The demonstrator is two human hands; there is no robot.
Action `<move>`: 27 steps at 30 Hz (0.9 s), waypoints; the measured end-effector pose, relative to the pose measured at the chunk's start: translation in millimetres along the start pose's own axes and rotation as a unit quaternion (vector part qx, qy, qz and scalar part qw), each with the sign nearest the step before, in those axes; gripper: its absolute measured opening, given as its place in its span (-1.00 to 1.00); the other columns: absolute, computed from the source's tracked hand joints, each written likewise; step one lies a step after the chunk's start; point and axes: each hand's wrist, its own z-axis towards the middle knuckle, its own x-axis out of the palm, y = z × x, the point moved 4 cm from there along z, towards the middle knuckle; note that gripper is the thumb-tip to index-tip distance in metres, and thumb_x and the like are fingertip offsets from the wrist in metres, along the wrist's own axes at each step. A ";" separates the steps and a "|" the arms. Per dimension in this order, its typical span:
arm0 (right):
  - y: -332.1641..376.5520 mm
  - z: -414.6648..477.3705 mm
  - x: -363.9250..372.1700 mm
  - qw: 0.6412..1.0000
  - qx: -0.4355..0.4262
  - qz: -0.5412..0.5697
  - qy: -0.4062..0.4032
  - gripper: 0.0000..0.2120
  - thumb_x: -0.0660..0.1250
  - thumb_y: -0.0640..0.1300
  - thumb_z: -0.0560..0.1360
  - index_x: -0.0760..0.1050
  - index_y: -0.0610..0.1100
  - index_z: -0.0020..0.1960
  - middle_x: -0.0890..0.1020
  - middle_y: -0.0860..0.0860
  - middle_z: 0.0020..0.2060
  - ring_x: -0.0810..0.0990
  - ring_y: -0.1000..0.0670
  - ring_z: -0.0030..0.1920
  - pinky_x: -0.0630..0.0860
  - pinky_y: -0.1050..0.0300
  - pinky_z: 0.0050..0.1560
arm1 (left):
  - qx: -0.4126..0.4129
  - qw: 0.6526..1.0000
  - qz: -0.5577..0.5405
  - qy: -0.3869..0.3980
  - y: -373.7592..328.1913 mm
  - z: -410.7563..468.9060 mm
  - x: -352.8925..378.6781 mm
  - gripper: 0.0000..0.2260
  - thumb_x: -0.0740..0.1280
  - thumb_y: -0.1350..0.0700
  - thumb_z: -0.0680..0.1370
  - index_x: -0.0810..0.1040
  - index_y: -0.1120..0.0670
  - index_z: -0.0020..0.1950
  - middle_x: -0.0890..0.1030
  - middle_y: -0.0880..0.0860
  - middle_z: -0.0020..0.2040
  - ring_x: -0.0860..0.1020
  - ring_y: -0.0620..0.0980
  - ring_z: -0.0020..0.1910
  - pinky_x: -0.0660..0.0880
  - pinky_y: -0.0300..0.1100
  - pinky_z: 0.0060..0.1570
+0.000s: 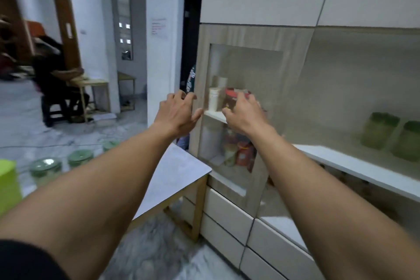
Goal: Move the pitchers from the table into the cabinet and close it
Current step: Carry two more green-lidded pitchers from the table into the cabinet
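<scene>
At the cabinet door [241,107], your left hand [176,113] curls its fingers, spread and empty, at the door's left edge; your right hand [244,115], fingers loosely bent, seems to rest on the glass, though blur hides contact. Behind the pane sit a white cup [213,100] and red packets [235,98]. The green-lidded pitchers [46,169] stand on the table [177,173] by your left forearm.

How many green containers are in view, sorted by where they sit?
Green jars on the table: 3
Green tubs on the counter to the right: 2
Lime green container at the left edge: 1
Total: 6
</scene>
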 end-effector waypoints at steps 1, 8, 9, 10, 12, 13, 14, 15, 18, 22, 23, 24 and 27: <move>23.3 -5.2 13.1 1.000 -0.022 0.007 0.008 -0.42 0.27 0.09 0.53 0.29 -0.13 0.47 0.37 -0.27 0.40 0.37 -0.34 0.41 0.39 -0.20 0.36 | -0.020 1.000 0.006 -0.003 24.2 -13.6 -8.2 -0.55 0.17 -0.20 0.59 0.40 0.02 0.38 0.46 0.18 0.31 0.42 0.24 0.27 0.42 0.13 0.16; 155.0 -44.4 89.8 0.991 -0.106 0.053 0.062 -0.42 0.22 0.07 0.59 0.19 -0.12 0.53 0.37 -0.22 0.40 0.36 -0.28 0.39 0.40 -0.19 0.29 | -0.129 0.991 0.038 0.007 161.8 -105.9 -54.7 -0.54 0.16 -0.22 0.59 0.39 0.02 0.39 0.45 0.15 0.31 0.41 0.21 0.28 0.43 0.11 0.19; 174.4 -51.4 101.4 0.989 -0.116 0.062 0.071 -0.43 0.21 0.07 0.60 0.20 -0.12 0.52 0.37 -0.22 0.39 0.37 -0.28 0.37 0.41 -0.20 0.27 | -0.143 0.989 0.044 0.003 181.9 -120.3 -63.0 -0.54 0.16 -0.22 0.59 0.39 0.01 0.38 0.45 0.14 0.30 0.41 0.21 0.27 0.44 0.11 0.18; 192.1 -56.7 111.3 0.986 -0.126 0.070 0.078 -0.44 0.21 0.06 0.60 0.20 -0.12 0.52 0.37 -0.21 0.38 0.37 -0.27 0.36 0.43 -0.20 0.26 | -0.155 0.987 0.051 -0.001 198.7 -132.4 -71.2 -0.54 0.17 -0.22 0.59 0.40 0.01 0.38 0.45 0.14 0.30 0.40 0.21 0.27 0.44 0.11 0.18; 225.0 -67.1 129.9 0.982 -0.147 0.081 0.089 -0.43 0.19 0.07 0.61 0.17 -0.11 0.54 0.35 -0.20 0.40 0.36 -0.26 0.37 0.45 -0.20 0.25 | -0.181 0.982 0.058 -0.004 226.6 -155.3 -85.4 -0.54 0.18 -0.21 0.59 0.40 0.01 0.39 0.44 0.13 0.31 0.40 0.20 0.29 0.44 0.10 0.18; 243.2 -73.4 141.2 0.979 -0.158 0.088 0.099 -0.42 0.18 0.08 0.61 0.15 -0.10 0.55 0.34 -0.20 0.41 0.36 -0.26 0.37 0.45 -0.21 0.25 | -0.196 0.979 0.062 -0.004 241.9 -167.5 -92.5 -0.54 0.19 -0.20 0.59 0.40 0.01 0.40 0.44 0.13 0.32 0.40 0.21 0.29 0.44 0.11 0.19; 259.8 -79.6 152.2 0.976 -0.167 0.092 0.108 -0.41 0.18 0.09 0.61 0.14 -0.09 0.56 0.33 -0.20 0.42 0.37 -0.26 0.37 0.46 -0.23 0.25 | -0.211 0.975 0.065 -0.002 255.6 -179.7 -98.2 -0.54 0.19 -0.19 0.59 0.40 0.01 0.41 0.44 0.13 0.33 0.40 0.21 0.30 0.43 0.11 0.20; 272.9 -84.3 162.4 0.973 -0.174 0.095 0.116 -0.40 0.18 0.10 0.60 0.13 -0.08 0.56 0.33 -0.20 0.42 0.38 -0.27 0.37 0.46 -0.24 0.26 | -0.226 0.972 0.066 -0.001 266.9 -190.4 -102.7 -0.54 0.19 -0.19 0.59 0.40 0.01 0.41 0.44 0.13 0.33 0.39 0.22 0.31 0.42 0.12 0.21; 310.3 -98.0 191.7 0.967 -0.187 0.105 0.138 -0.41 0.19 0.09 0.61 0.15 -0.09 0.56 0.33 -0.20 0.42 0.35 -0.28 0.40 0.44 -0.24 0.28 | -0.269 0.961 0.061 -0.001 304.0 -221.2 -114.1 -0.56 0.20 -0.19 0.59 0.40 0.01 0.39 0.43 0.13 0.35 0.38 0.21 0.32 0.41 0.12 0.22; 356.1 -103.9 228.5 0.958 -0.209 0.116 0.159 -0.43 0.20 0.07 0.61 0.18 -0.13 0.53 0.35 -0.22 0.42 0.33 -0.28 0.41 0.43 -0.20 0.25 | -0.317 0.947 0.056 -0.011 354.1 -248.0 -124.6 -0.57 0.20 -0.17 0.60 0.40 0.00 0.40 0.43 0.12 0.36 0.37 0.20 0.36 0.38 0.13 0.27; 364.0 -103.3 237.9 0.956 -0.210 0.121 0.164 -0.45 0.20 0.06 0.60 0.20 -0.13 0.52 0.35 -0.22 0.41 0.34 -0.28 0.40 0.44 -0.20 0.25 | -0.327 0.943 0.056 -0.010 363.6 -251.8 -124.2 -0.57 0.20 -0.17 0.60 0.40 0.00 0.40 0.43 0.12 0.36 0.36 0.21 0.36 0.38 0.13 0.27; 370.2 -101.6 246.5 0.955 -0.210 0.124 0.167 -0.46 0.20 0.06 0.60 0.21 -0.14 0.50 0.36 -0.22 0.40 0.34 -0.27 0.40 0.45 -0.20 0.24 | -0.334 0.941 0.057 -0.006 371.2 -254.5 -122.3 -0.56 0.20 -0.17 0.60 0.40 0.00 0.40 0.43 0.13 0.36 0.36 0.21 0.36 0.38 0.13 0.27; 387.7 -91.0 271.1 0.954 -0.212 0.127 0.169 -0.48 0.20 0.04 0.59 0.23 -0.14 0.48 0.35 -0.21 0.39 0.34 -0.28 0.39 0.46 -0.22 0.23 | -0.350 0.935 0.065 0.007 396.0 -256.3 -112.1 -0.57 0.20 -0.16 0.60 0.40 0.00 0.41 0.43 0.12 0.37 0.36 0.20 0.35 0.37 0.12 0.26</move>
